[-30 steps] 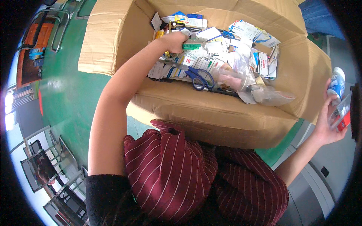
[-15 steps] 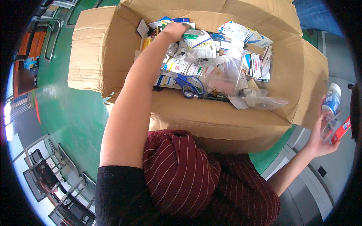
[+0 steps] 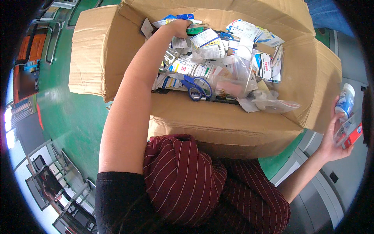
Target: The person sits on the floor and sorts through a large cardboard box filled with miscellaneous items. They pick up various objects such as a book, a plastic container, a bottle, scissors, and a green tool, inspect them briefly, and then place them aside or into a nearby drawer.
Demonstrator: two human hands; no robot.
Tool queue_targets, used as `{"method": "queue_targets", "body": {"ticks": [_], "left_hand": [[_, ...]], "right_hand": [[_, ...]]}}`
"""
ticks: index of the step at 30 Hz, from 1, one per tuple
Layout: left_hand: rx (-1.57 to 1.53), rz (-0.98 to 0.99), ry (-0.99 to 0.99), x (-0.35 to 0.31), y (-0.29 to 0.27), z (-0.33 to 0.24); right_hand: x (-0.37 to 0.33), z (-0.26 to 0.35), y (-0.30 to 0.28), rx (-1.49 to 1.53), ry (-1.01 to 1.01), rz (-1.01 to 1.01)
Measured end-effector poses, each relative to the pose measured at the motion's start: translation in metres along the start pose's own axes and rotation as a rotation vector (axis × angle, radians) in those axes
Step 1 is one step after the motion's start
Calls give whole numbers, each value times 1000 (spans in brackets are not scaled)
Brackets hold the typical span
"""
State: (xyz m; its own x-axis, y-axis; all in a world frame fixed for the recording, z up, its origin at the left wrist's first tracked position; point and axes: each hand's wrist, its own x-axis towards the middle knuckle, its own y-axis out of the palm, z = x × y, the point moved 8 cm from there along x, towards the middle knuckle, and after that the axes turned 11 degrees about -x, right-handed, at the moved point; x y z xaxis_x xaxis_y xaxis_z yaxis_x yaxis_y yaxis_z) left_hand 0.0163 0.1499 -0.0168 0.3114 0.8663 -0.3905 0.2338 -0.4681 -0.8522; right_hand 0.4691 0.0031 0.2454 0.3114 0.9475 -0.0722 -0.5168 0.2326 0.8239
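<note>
My left hand (image 3: 180, 28) reaches into the far left part of an open cardboard box (image 3: 218, 124). It is beside a green packet (image 3: 195, 30) and a small blue box (image 3: 185, 16); its fingers are mostly hidden, so their grip is unclear. Out past the box's right flap, my right hand (image 3: 334, 142) is closed around a white bottle with a blue label (image 3: 346, 100) and a clear plastic pack with a red part (image 3: 353, 135). Blue-handled scissors (image 3: 196, 87) lie nearest me on the box's contents.
Several cards and papers (image 3: 243, 30), clear plastic bags (image 3: 274, 102) and another blue-handled tool (image 3: 226, 36) fill the box. Cardboard flaps (image 3: 90, 50) stick out at its sides. Green floor (image 3: 66, 109) and metal-framed chairs (image 3: 58, 195) are at left; a grey surface (image 3: 350, 62) is at right.
My left hand has shifted slightly farther into the box, and its forearm has moved left. The green packet now sits a little higher in view. My right hand still holds the bottle and pack.
</note>
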Motion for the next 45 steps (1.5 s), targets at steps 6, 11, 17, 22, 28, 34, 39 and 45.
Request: {"method": "queue_targets", "body": {"ticks": [6,11,17,22,28,34,39,45], "left_hand": [[-63,245,-214,-2,10,7],[107,155,-89,2,5,2],[194,9,-84,-31,-24,-14],[-279,-283,134,-60,-39,2],[-1305,-276,-203,-105,-61,3],[-1924,-203,-42,-133,-68,-47],[-2337,-269,240,-172,-97,-78],[-2282,-387,126,-197,-75,-91]], "right_hand": [[-1,0,-1,1,15,4],[-6,4,0,-12,-12,-7],[-5,6,-4,27,-5,-15],[-4,4,-1,6,-5,14],[-5,-5,10,69,-6,21],[-6,-17,27,133,31,91],[-9,-20,37,103,64,134],[-11,-13,40,65,14,135]]}}
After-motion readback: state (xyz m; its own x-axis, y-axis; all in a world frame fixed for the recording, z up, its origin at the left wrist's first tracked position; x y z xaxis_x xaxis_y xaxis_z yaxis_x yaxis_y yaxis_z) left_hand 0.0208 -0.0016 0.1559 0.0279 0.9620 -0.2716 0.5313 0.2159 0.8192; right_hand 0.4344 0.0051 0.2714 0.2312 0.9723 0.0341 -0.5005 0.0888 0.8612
